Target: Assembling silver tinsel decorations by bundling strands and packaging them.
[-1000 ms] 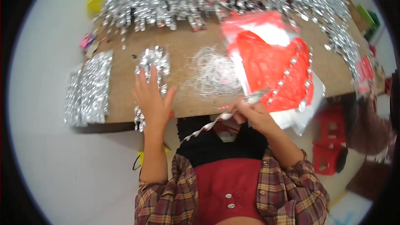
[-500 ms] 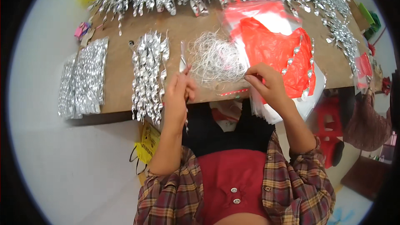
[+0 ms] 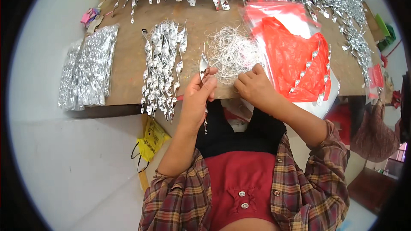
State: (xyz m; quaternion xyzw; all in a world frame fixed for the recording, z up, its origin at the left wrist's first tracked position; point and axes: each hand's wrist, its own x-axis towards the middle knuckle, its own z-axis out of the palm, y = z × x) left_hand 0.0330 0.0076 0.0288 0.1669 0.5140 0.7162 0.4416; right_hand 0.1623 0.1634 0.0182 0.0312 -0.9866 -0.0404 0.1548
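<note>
One twisted silver foil strip (image 3: 204,63) pointed lengthwise forward, pinched in the left hand (image 3: 198,98), left of the tangled thin white strings (image 3: 233,51); nearer these was the right hand (image 3: 256,87), grip unclear

The left forearm (image 3: 182,143) goes up to the near edge of the table (image 3: 128,60), leaning a little inward. Near the middle of this edge, the left hand (image 3: 199,93) has its thumb and bent forefinger brought together in a pinch. The right forearm (image 3: 302,122) crosses the same edge at a slant, toward the left. The right hand (image 3: 257,86) shows its back, with curled fingers; its thumb seems hidden, so I cannot say if the fingertips meet.
</note>
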